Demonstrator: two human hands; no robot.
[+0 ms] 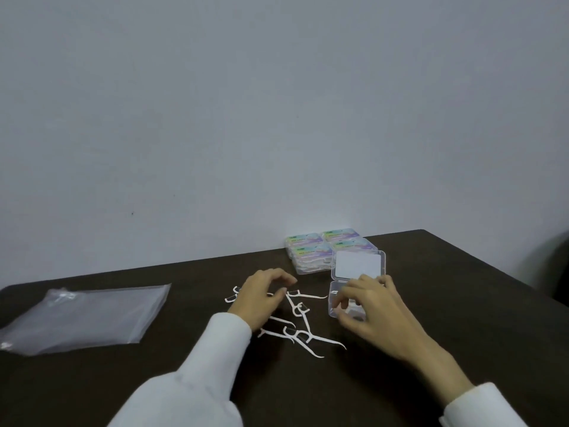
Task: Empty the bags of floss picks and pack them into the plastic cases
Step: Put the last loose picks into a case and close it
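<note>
long white sleeves (215,359), bare hands (261,298)

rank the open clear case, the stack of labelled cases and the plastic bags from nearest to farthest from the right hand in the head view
1. open clear case, under the right hand
2. stack of labelled cases, just beyond, by the wall
3. plastic bags, far left of the table

White floss picks (303,329) lie scattered on the dark desk (462,303), some crossing one another, each with a curved pointed handle. Just right of them sits a clear plastic case (334,303), open, its lid (357,265) tipped back and showing a white panel; what it holds is hidden. Behind it, near the wall, 4 closed cases (323,249) with pastel labels stand grouped, touching one another. Well to the left lies a flat pile of clear plastic bags (83,317).
</note>
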